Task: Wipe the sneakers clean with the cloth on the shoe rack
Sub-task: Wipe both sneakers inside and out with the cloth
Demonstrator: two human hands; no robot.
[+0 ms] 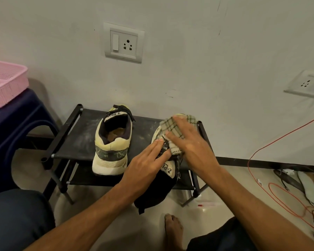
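Two cream and black sneakers stand on the top shelf of a low black shoe rack (74, 140). The left sneaker (111, 142) has its heel toward me and nothing touches it. The right sneaker (168, 168) is mostly covered by both hands. My right hand (187, 142) lies flat on a checked cream cloth (172, 131) and presses it onto the front of that sneaker. My left hand (147, 165) rests with straight fingers on the sneaker's laces and tongue. A dark piece of fabric (154, 194) hangs below the right sneaker.
A pink basket (5, 82) sits on a dark blue stool (16, 124) at the left. Wall sockets (123, 42) are behind the rack. Red cable (272, 178) and loose sandals lie on the floor at the right. My bare foot (173, 230) is below the rack.
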